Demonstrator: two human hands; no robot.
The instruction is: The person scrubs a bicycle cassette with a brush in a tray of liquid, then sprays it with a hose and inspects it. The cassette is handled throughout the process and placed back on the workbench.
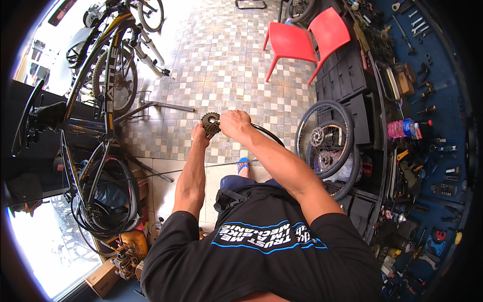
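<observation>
A round, toothed bicycle cassette (pixel 207 124) with brownish sprockets is held up in front of me, above the tiled floor. My left hand (pixel 199 134) grips it from the near left side, fingers wrapped at its edge. Right beside it, my right hand (pixel 235 123) is closed in a fist, its knuckles upward, close to the cassette's right side. Whatever lies in that fist is hidden by the fingers. A thin black curved piece (pixel 269 134) shows just beyond my right forearm; whether the right hand holds it I cannot tell.
At left hangs a black bicycle frame (pixel 73 105), with tyres (pixel 132 194) below it. Two wheels (pixel 324 138) lean against black cabinets at right. A red chair (pixel 294 43) stands ahead. Tools hang on a blue wall board (pixel 427 55); a pink bottle (pixel 400 129) stands nearby.
</observation>
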